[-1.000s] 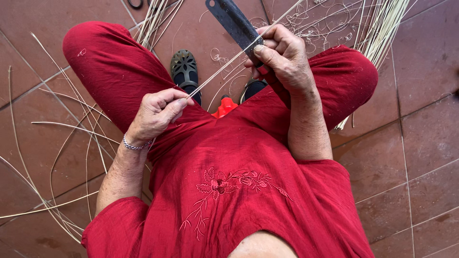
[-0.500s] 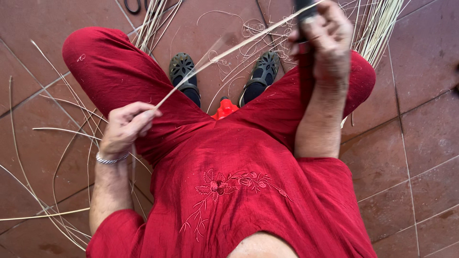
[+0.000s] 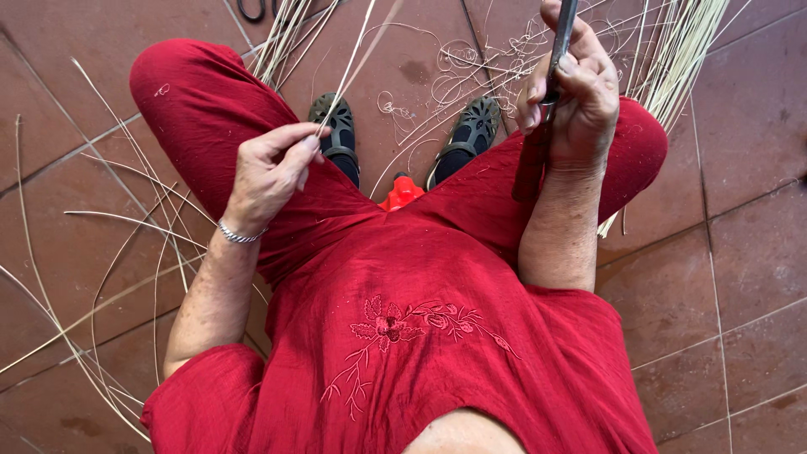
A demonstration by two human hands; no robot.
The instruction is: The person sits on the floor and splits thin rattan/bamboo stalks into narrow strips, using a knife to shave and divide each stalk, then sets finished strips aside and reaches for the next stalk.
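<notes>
I sit in red clothes, looking down at my lap. My left hand [image 3: 273, 164], with a silver bracelet at the wrist, pinches the lower end of a thin pale cane strip [image 3: 357, 55] that rises toward the top of the view. My right hand [image 3: 567, 92] is raised over my right knee and grips a dark flat-bladed knife [image 3: 561, 38], blade pointing up and away from me. The strip and the blade are apart. My feet in dark sandals [image 3: 336, 126] rest on the floor between my knees.
Brown floor tiles [image 3: 740, 235] surround me. Loose cane strips [image 3: 126, 227] lie scattered to the left, a bundle of pale canes [image 3: 681, 50] lies top right, curled shavings [image 3: 462, 71] near my feet. A small red object [image 3: 402, 192] shows between my legs. Dark scissor handles [image 3: 252, 10] lie at the top edge.
My right hand has lifted the knife up and to the right, off the strip. The strip's free end swung from pointing right to pointing up, still pinched in my left hand.
</notes>
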